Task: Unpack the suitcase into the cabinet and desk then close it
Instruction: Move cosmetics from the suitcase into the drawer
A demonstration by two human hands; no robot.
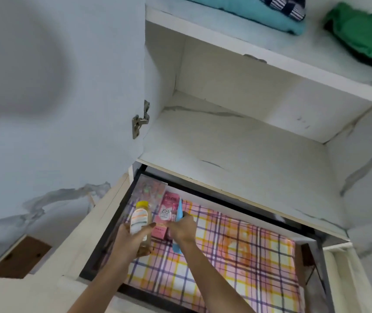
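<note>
An open cabinet drawer point(314, 258) lined with pink, yellow and purple checked paper lies below me. My left hand point(133, 241) grips a clear bottle point(141, 222) with a yellow cap and a white label, held over the drawer's left side. My right hand point(181, 228) holds a light blue tube point(179, 213) upright beside a pink BB cream box point(168, 212) that lies in the drawer's far left corner. A patterned flat packet point(150, 188) lies behind the bottle. The suitcase is out of view.
Above the drawer is a bare white marble-look shelf point(237, 143). The shelf above it carries folded teal cloth point(255, 10) and green cloth point(366, 35). The open cabinet door point(56, 86) with its metal hinge point(140, 119) stands at the left.
</note>
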